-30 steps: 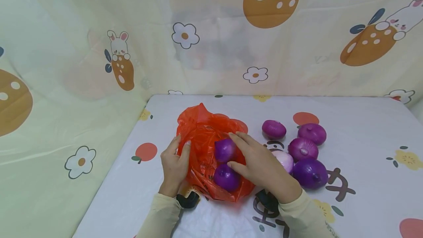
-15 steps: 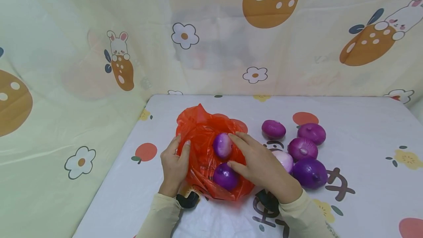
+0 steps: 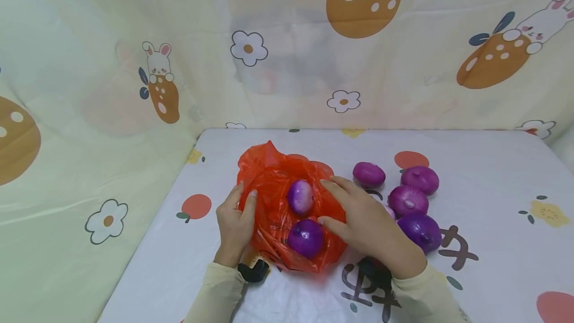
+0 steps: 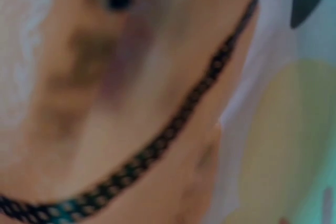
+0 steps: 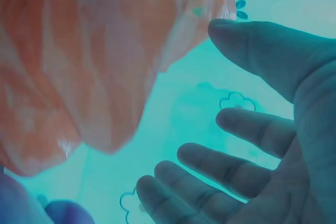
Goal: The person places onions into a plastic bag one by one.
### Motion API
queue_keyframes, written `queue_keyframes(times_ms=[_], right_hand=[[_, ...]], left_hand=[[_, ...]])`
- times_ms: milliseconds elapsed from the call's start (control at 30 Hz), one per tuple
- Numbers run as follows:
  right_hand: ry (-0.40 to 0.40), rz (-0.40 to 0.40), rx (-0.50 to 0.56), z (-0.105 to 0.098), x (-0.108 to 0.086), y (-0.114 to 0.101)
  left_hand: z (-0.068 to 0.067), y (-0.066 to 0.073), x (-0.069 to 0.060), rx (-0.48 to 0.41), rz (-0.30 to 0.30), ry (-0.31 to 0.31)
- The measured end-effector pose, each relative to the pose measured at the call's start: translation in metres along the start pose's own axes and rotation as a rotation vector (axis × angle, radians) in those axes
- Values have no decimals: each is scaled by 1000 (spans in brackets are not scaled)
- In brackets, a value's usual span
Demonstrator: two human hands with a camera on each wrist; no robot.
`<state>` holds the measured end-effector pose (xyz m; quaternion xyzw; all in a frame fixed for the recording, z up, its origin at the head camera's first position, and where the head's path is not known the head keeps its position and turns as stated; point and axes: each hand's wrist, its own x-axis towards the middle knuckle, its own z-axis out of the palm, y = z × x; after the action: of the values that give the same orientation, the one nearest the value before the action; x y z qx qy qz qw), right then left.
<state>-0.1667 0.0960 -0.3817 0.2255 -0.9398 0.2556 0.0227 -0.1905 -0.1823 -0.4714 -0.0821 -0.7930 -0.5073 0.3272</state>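
A red plastic bag (image 3: 271, 178) lies with its mouth spread on the table. Inside are two purple onions: a paler one (image 3: 301, 197) farther back and a darker one (image 3: 306, 239) nearer me. My left hand (image 3: 235, 228) holds the bag's left rim between thumb and fingers. Over the bag's right side, my right hand (image 3: 369, 223) is spread with nothing in it, apart from the onions. In the right wrist view the right hand (image 5: 262, 166) has its fingers extended, beside the bag (image 5: 105, 61). The left wrist view is blurred.
Right of the bag lie several loose purple onions: one at the back (image 3: 369, 174), others grouped (image 3: 408, 200), and a pale one partly hidden behind my right hand. A patterned white cloth (image 3: 484, 178) covers the table. A printed curtain (image 3: 287, 74) hangs behind.
The paler onion has rolled over in the bag, showing its white side. My right hand has let go of it and drawn slightly right. My left hand stays at the rim.
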Motion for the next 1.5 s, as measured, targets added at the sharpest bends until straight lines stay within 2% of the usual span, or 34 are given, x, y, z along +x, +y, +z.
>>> queue_keyframes(times_ms=[233, 533, 833, 1167, 1500], right_hand=[[-14, 54, -2, -13, -9, 16], [-54, 140, 19, -21, -19, 40], [-83, 138, -23, -18, -19, 48], [-209, 184, -45, -16, -18, 59], [-249, 183, -44, -14, -17, 64]], left_hand=[[-1, 0, 1, -3, 1, 4], [-2, 1, 1, -17, -50, -7], [-2, 2, 0, -20, -54, -11], [0, 4, 1, -22, -67, -21], [1, 1, -1, -11, -41, -13]])
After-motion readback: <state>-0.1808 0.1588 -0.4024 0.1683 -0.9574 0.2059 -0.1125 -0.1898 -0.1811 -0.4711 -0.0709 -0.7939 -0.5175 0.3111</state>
